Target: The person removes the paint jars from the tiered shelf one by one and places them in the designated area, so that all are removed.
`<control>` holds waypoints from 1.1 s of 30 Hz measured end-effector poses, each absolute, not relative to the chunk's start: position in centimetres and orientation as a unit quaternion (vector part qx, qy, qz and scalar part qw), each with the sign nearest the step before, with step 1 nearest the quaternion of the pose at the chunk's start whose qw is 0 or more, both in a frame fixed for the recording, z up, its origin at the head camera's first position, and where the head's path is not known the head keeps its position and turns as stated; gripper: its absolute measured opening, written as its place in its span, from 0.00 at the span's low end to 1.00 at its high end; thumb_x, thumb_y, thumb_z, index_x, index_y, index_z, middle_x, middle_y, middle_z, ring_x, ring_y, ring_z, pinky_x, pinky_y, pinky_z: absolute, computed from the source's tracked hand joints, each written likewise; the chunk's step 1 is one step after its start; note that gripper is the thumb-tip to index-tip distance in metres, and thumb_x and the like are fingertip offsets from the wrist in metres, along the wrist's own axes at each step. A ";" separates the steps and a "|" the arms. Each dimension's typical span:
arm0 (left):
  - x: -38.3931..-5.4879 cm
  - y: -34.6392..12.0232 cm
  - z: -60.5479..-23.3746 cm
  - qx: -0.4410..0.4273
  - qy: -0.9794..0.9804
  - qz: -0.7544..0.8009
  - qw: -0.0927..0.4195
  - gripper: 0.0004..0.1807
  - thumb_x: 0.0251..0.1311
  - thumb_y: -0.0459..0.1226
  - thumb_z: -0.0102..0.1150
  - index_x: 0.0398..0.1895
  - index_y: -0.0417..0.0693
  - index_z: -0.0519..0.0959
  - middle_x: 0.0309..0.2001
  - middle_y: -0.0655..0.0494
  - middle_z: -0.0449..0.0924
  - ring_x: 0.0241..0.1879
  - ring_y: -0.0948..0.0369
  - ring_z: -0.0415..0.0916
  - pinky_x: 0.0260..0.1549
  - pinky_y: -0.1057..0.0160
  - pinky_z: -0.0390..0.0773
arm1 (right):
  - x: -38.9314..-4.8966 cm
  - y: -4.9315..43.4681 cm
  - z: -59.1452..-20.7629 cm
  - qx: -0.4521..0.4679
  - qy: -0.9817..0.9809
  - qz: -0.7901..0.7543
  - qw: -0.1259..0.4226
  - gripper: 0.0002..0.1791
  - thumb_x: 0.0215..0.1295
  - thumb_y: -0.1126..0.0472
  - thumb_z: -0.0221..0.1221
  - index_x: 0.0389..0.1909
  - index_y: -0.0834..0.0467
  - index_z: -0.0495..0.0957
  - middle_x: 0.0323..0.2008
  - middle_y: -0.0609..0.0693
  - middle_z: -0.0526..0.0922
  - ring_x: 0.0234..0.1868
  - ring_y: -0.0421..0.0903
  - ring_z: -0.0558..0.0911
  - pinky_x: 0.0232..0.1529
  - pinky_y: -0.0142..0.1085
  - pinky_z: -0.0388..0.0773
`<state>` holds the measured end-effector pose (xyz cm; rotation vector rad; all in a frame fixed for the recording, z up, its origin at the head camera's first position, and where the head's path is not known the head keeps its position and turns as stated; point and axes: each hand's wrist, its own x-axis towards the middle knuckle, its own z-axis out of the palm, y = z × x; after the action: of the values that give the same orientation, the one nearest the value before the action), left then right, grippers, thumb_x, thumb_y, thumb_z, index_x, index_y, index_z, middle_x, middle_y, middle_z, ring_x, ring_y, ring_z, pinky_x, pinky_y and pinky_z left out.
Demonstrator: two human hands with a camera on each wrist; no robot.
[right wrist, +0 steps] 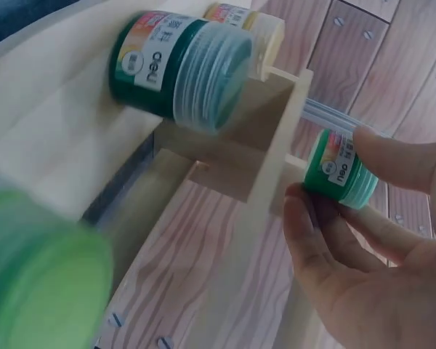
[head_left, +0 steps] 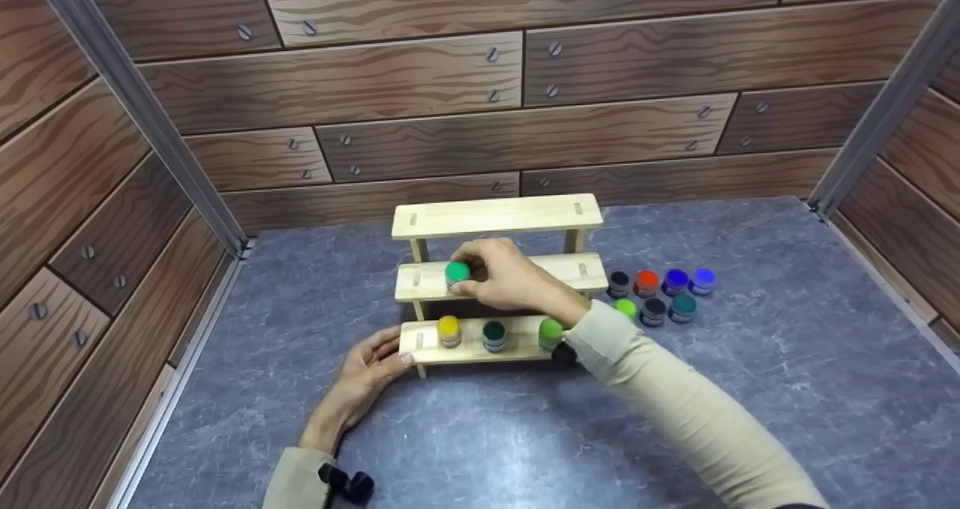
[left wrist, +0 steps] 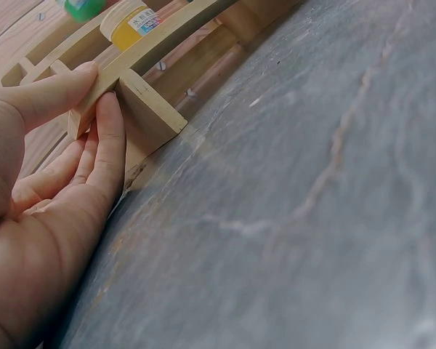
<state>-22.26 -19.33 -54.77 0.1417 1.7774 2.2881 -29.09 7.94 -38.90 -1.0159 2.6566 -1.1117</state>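
A three-step wooden rack stands on the grey surface. My right hand pinches a green paint jar between thumb and fingers at the left end of the middle step; in the right wrist view its label shows. On the bottom step sit a yellow jar, a dark green jar and a light green jar, the last partly behind my right sleeve. My left hand grips the bottom step's left end, thumb on top and fingers beneath in the left wrist view.
Right of the rack stand several more jars in two rows, among them a red one, a blue one and a teal one. Wood-patterned panels wall the back and sides, with metal posts at the corners.
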 end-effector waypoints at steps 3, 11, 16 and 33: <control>-22.2 -19.5 -54.6 0.047 0.608 0.784 0.116 0.41 0.68 0.26 0.64 0.80 0.26 0.56 0.74 0.29 0.66 0.62 0.55 0.80 0.64 0.63 0.82 | -28.9 8.9 -38.3 -0.320 0.869 -0.372 0.059 0.17 0.68 0.60 0.72 0.55 0.59 0.86 0.46 0.51 0.89 0.48 0.47 0.86 0.56 0.40 0.87; -21.9 -19.5 -54.8 0.047 0.610 0.783 0.112 0.41 0.67 0.26 0.64 0.80 0.25 0.56 0.73 0.30 0.67 0.61 0.56 0.80 0.64 0.63 0.82 | -28.9 12.5 -37.5 -0.305 0.868 -0.385 0.075 0.18 0.66 0.61 0.73 0.55 0.59 0.86 0.46 0.52 0.89 0.50 0.49 0.88 0.59 0.42 0.87; -22.0 -19.4 -55.0 0.051 0.612 0.781 0.114 0.41 0.68 0.27 0.65 0.80 0.26 0.57 0.73 0.30 0.67 0.62 0.56 0.80 0.64 0.62 0.83 | -29.1 15.1 -37.1 -0.304 0.864 -0.393 0.082 0.19 0.67 0.61 0.72 0.56 0.62 0.85 0.48 0.54 0.90 0.51 0.50 0.88 0.61 0.44 0.86; -22.2 -19.3 -54.8 0.059 0.614 0.779 0.117 0.41 0.69 0.28 0.64 0.80 0.25 0.55 0.75 0.28 0.64 0.63 0.54 0.79 0.64 0.63 0.82 | -29.0 24.3 -36.1 -0.246 0.901 -0.352 0.065 0.18 0.70 0.60 0.70 0.58 0.60 0.84 0.50 0.54 0.89 0.50 0.51 0.87 0.59 0.50 0.86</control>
<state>-22.24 -19.33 -54.77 0.1725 1.7969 2.2795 -29.01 24.34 -36.12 -0.7435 2.7186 -1.0624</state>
